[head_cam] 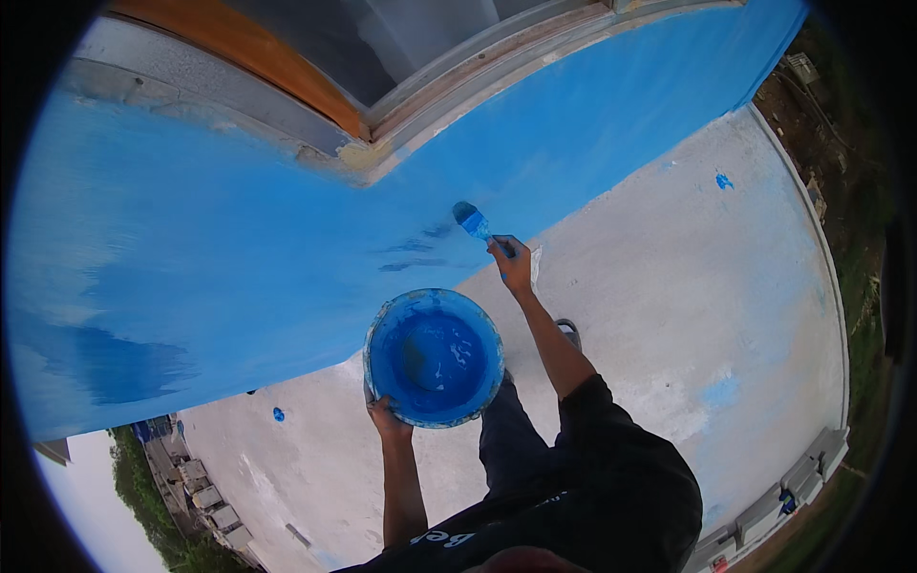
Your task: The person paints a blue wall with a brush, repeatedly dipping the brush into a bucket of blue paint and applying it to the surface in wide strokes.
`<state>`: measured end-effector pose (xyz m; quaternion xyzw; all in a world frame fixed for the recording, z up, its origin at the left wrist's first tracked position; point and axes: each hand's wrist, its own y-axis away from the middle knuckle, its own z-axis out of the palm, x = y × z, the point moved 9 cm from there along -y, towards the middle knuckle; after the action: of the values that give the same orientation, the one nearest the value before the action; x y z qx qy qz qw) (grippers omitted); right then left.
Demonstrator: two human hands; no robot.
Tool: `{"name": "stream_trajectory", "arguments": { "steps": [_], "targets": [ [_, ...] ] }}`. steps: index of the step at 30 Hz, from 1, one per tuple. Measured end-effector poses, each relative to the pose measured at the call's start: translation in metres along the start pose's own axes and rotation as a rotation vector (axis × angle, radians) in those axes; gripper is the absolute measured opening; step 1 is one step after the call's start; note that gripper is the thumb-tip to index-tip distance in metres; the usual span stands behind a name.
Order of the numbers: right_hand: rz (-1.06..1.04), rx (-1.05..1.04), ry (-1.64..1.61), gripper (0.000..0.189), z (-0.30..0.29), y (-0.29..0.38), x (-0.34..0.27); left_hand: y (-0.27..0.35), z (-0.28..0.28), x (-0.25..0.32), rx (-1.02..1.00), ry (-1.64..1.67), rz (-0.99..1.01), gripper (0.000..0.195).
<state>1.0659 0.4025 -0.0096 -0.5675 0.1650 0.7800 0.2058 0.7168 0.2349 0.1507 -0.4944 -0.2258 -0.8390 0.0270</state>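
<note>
My left hand (389, 417) grips the rim of a round paint bucket (434, 360), held out in front of my body. Blue paint lies in the bottom, and dried splashes coat the rim. In my right hand (514, 263) is a paintbrush (474, 220), held by the handle with its dark, paint-wet bristles pointing up and left. The bristles are at or close to the blue wall (236, 215); whether they touch it I cannot tell. Darker wet strokes (412, 251) mark the wall just left of the brush.
A window frame (494, 68) with an orange curtain-like panel (265, 57) meets the wall above. Underfoot is a pale concrete floor (645, 286) with blue paint spots (724, 181). A raised edge (834, 286) borders it at right, with grey blocks (781, 494) at lower right.
</note>
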Motion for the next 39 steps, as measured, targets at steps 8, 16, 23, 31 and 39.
{"name": "stream_trajectory", "arguments": {
  "steps": [8, 16, 23, 31, 39],
  "targets": [
    [0.106, 0.105, 0.397, 0.028, -0.022, -0.015, 0.106, -0.027, -0.023, -0.021, 0.044, -0.118, -0.007, 0.082],
    [0.053, -0.086, 0.184, 0.026, 0.051, -0.010, -0.059, -0.027, -0.046, -0.040, 0.132, -0.013, -0.005, 0.082],
    [0.068, -0.034, 0.328, 0.025, 0.036, -0.011, 0.043, -0.043, -0.077, -0.057, 0.108, 0.031, -0.088, 0.081],
    [0.005, -0.057, 0.443, 0.026, 0.042, 0.007, -0.038, -0.057, -0.086, -0.058, 0.042, -0.018, -0.045, 0.080],
    [0.096, -0.071, 0.194, 0.027, 0.044, 0.015, -0.042, -0.068, -0.090, -0.058, -0.020, 0.046, -0.053, 0.080]
  ]
}}
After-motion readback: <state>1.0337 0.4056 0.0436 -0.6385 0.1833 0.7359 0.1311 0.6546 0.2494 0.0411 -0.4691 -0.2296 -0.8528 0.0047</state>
